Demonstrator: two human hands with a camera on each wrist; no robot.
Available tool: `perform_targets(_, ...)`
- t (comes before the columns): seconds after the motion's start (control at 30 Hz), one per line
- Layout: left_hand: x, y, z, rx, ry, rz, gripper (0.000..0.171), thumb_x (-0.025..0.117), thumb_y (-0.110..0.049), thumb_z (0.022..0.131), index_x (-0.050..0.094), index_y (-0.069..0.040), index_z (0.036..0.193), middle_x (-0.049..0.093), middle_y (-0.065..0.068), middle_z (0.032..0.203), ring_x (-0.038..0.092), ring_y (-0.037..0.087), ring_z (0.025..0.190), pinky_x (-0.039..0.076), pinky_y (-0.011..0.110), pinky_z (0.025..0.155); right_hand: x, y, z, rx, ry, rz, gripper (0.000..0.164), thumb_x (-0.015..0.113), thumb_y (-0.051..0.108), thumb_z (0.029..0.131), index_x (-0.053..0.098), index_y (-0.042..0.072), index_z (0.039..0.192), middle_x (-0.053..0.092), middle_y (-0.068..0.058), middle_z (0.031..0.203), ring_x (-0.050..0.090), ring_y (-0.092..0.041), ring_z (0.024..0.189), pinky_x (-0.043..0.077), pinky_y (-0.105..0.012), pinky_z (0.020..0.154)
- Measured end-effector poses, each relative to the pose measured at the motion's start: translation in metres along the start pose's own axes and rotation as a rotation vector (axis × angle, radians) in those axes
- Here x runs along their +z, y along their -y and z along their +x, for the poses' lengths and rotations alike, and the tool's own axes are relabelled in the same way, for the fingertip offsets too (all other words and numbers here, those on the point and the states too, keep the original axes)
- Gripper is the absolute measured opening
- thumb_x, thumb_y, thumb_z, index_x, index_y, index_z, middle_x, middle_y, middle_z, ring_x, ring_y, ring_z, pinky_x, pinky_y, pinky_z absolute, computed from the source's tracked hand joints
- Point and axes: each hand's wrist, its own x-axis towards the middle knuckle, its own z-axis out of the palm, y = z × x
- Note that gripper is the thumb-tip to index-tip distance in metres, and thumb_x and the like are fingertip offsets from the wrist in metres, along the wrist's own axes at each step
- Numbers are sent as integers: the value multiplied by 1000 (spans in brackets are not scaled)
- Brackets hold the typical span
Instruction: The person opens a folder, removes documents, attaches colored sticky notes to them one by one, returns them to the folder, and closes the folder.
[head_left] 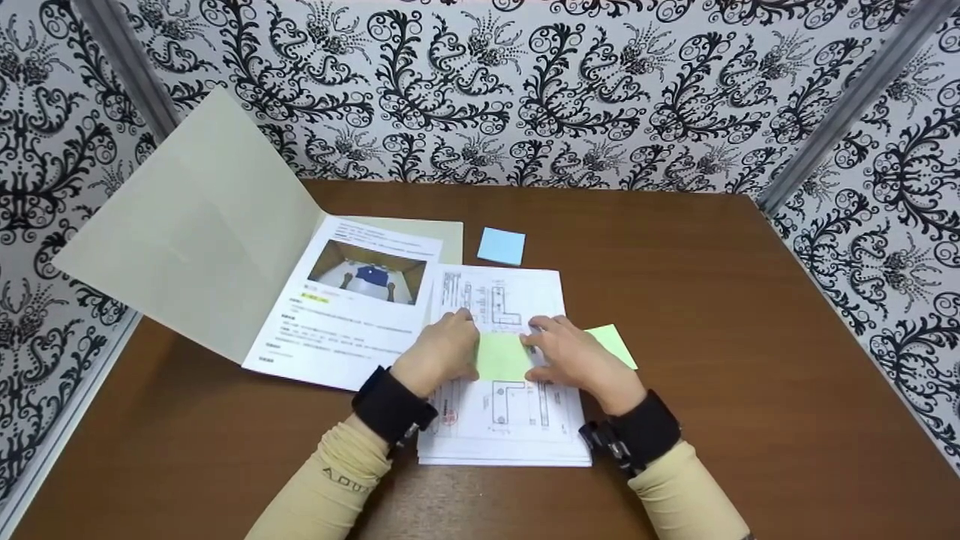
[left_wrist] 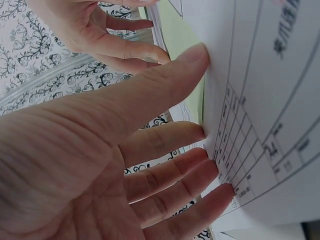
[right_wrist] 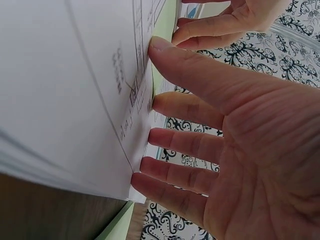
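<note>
A pale green sticky note [head_left: 501, 357] lies flat across the middle of the top sheet of a paper stack [head_left: 469, 439] printed with technical drawings. My left hand [head_left: 442, 346] is at the note's left edge, thumb and fingertips resting on the paper. On the other side, my right hand [head_left: 576, 358] touches down at the note's right edge with its fingers spread. Both wrist views show fairly straight fingers, with the left thumb [left_wrist: 187, 60] and right thumb [right_wrist: 172, 52] at the green note. Neither hand pinches anything.
An open cream folder [head_left: 195, 232] stands at the left, its cover raised, with a printed page [head_left: 337, 330] inside. A blue sticky-note pad [head_left: 501, 246] sits behind the stack. Another green pad [head_left: 616, 345] lies partly hidden by my right hand on the brown table [head_left: 712, 300].
</note>
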Motion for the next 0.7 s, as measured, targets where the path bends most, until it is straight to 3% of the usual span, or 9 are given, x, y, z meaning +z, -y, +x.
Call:
perform_targets(0.3,-3,2,-6,7,-5,6,58,89,-17,72,67,7,120,62,15,122,61,31,106,56,45,93,1,1,1,-39,-8,-20,49,76,29,88,65,3,128,52,-19,146,50,-39,133,46,-47,109)
perform_targets(0.43,-8,6,-9,4,1,-18,49,87,-21,75,70,7,111,64,15,115,63,30,97,57,46,89,2,-1,0,-48,-23,-15,48,77,28,87,65,1,125,54,-19,145,51,-39,132,45,-47,110)
perform_targets(0.57,-12,17,-10,23,-5,-47,33,81,-25,82,73,3,99,65,14,105,62,27,88,56,43,84,2,-4,0,-50,-61,19,43,80,26,84,61,1,114,66,-15,119,59,-33,116,50,-43,96)
perform_targets(0.63,-14,24,-10,29,-15,-58,29,79,-26,85,73,0,96,66,14,103,62,27,88,55,43,84,2,-7,0,-52,-75,31,41,82,26,82,57,4,106,65,-10,101,59,-28,102,49,-39,84)
perform_targets(0.7,-18,32,-10,10,-19,-67,32,77,-27,86,71,-1,104,66,14,105,63,29,93,54,45,87,1,-9,-1,-56,-83,41,41,84,26,80,54,6,101,59,-6,88,55,-25,93,45,-36,76)
